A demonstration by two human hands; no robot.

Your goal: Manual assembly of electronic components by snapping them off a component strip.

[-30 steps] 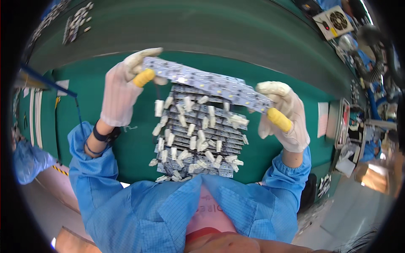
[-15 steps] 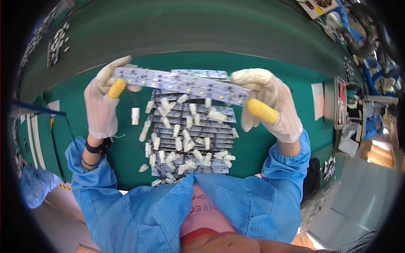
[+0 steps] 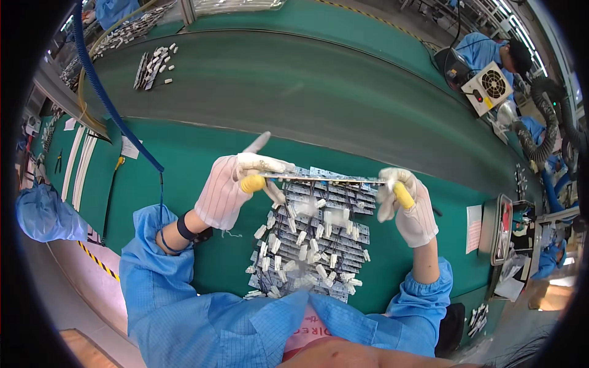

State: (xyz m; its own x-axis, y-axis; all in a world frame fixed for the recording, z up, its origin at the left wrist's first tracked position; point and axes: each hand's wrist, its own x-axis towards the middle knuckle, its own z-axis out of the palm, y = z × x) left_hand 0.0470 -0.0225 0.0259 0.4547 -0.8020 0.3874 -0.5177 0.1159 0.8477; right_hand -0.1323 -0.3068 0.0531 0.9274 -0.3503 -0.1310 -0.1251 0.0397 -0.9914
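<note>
A long, thin LED circuit board (image 3: 331, 180) is stretched between my hands, seen nearly edge-on. My left hand (image 3: 230, 184), in a white ribbed glove with a yellow thumb cover, pinches its left end; the index finger points away from the board. My right hand (image 3: 411, 205), gloved the same way, grips the right end between thumb and fingers. Below the board, on the green mat, lie several rows of similar LED boards (image 3: 362, 236) with short dark wires and white plug connectors (image 3: 303, 253). The held board hides part of the farthest rows.
Beyond the mat runs a dark green conveyor belt (image 3: 257, 73) carrying a small pile of boards (image 3: 150, 69). A blue coiled hose (image 3: 116, 116) hangs at left. On the right are a metal tray (image 3: 502, 230) and a paper sheet (image 3: 473, 228). A person (image 3: 485, 52) works far right.
The held board has turned from showing its LED face to nearly edge-on, and from slanting to about level. Both hands still hold its ends. The head view has shifted, revealing more beyond the belt.
</note>
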